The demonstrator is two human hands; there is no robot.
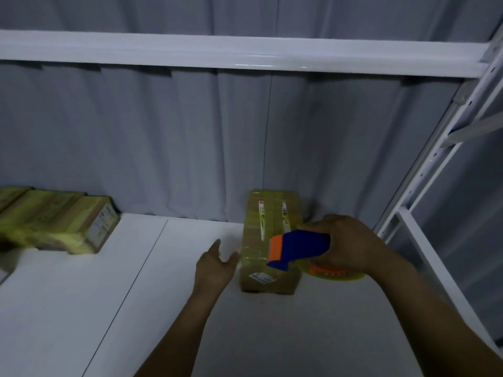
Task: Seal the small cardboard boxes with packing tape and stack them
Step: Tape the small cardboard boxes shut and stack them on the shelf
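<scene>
Box (pixel 268 235) lies on white shelf (pixel 163 308), near the back curtain (pixel 163 137), long side running away from the viewer, wrapped in yellowish tape.

Left hand (pixel 215 268) is just beside the box's left near edge, fingers loose and spread, holding nothing; contact with the box unclear.

Right hand (pixel 351 246) grips a blue-and-orange tape dispenser (pixel 298 247), fingers wrapped round its handle, head over the box's near right part. Tape roll (pixel 336 274) sits under the hand.

White labels on box top and front, one with a barcode; text too blurred to read.

Taped boxes (pixel 57 223) are stacked far left.
</scene>
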